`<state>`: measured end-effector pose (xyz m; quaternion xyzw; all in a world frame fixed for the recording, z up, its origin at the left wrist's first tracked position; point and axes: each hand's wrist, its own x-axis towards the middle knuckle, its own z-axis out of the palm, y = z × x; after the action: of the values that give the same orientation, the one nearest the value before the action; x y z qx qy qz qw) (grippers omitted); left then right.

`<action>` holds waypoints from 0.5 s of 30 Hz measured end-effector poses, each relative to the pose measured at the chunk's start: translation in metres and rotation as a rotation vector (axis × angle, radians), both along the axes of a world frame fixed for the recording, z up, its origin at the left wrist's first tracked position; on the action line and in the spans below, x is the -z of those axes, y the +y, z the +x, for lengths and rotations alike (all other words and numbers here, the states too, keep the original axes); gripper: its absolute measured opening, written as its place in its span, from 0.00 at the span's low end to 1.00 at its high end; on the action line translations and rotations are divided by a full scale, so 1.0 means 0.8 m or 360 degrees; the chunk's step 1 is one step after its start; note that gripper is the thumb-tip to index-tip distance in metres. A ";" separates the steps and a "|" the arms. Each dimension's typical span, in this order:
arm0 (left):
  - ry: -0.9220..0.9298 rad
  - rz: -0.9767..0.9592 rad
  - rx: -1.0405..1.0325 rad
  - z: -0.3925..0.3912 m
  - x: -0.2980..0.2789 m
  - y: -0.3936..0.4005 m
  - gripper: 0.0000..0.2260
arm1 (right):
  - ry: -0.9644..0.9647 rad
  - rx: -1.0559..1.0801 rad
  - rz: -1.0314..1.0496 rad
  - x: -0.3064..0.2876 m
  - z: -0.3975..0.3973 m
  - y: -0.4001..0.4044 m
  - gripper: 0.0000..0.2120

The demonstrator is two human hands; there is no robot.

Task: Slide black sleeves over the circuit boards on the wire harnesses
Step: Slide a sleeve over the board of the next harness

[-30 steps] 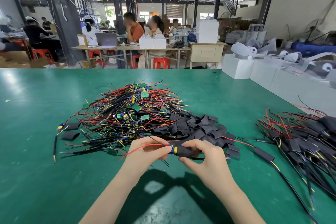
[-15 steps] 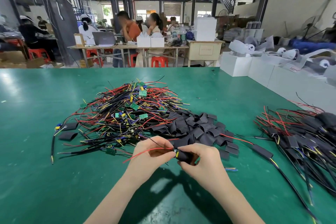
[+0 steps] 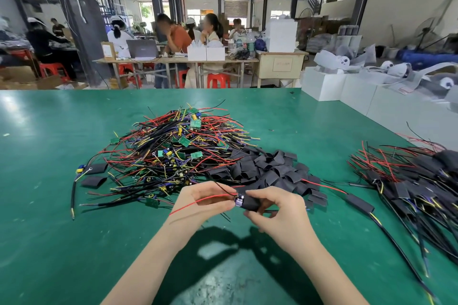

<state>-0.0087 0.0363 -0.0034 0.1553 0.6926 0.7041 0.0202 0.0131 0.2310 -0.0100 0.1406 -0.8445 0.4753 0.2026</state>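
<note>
My left hand (image 3: 207, 202) pinches the red and black wires of one harness just left of its circuit board. My right hand (image 3: 280, 208) grips a black sleeve (image 3: 251, 203) that covers most of that board; only the board's blue-purple end (image 3: 239, 202) shows at the sleeve's left mouth. Both hands hover above the green table (image 3: 49, 242). Behind them lies a tangled pile of bare wire harnesses (image 3: 178, 153) with green boards. A heap of loose black sleeves (image 3: 270, 171) sits just right of that pile.
A pile of sleeved harnesses (image 3: 416, 176) lies at the right, its black cables trailing toward the near edge. Two loose sleeves (image 3: 95, 174) lie left of the main pile. White boxes (image 3: 347, 86) line the table's far right edge. People work at tables behind.
The sleeve has slid left along the harness, so the yellow and blue parts seen earlier are now mostly covered. Both hands stayed close together in the same place.
</note>
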 end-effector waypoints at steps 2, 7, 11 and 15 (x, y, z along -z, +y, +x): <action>-0.0042 -0.0001 0.0016 0.001 0.001 0.002 0.09 | 0.0028 0.0007 0.0049 0.001 -0.001 0.001 0.18; -0.0081 -0.0045 -0.0069 0.001 0.003 0.004 0.06 | 0.0166 -0.0012 0.0107 0.002 0.001 -0.004 0.16; -0.0105 -0.0040 -0.0107 0.002 0.006 0.007 0.09 | 0.0195 -0.0018 0.0115 0.001 0.002 -0.003 0.17; -0.0171 0.0065 -0.0054 0.003 0.006 0.008 0.04 | 0.0202 0.0000 0.0196 -0.001 0.004 -0.005 0.16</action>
<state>-0.0064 0.0427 -0.0081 0.1057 0.6786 0.7256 0.0423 0.0162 0.2267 -0.0093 0.1827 -0.8577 0.4126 0.2465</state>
